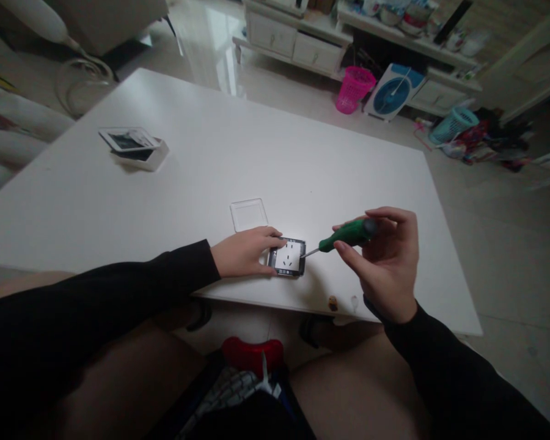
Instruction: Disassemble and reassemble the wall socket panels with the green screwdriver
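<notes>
A wall socket [287, 256] with a white face and a dark frame lies on the white table near its front edge. My left hand [247, 252] grips the socket's left side, thumb at the lower edge and fingers at the upper edge. In my right hand [389, 260] is a screwdriver [348, 236] with a green handle, held between thumb and fingers. Its metal shaft slants down to the left, and the tip meets the right edge of the socket. Just behind my left hand rests a thin, pale square frame [249, 214].
On the white table [201, 128], an open white box [153, 156] with a printed lid stands at the far left. Two small items, one brown [332, 303] and one clear [354, 303], lie near the front edge. Beyond are a pink basket [355, 89] and a blue-white fan [393, 91].
</notes>
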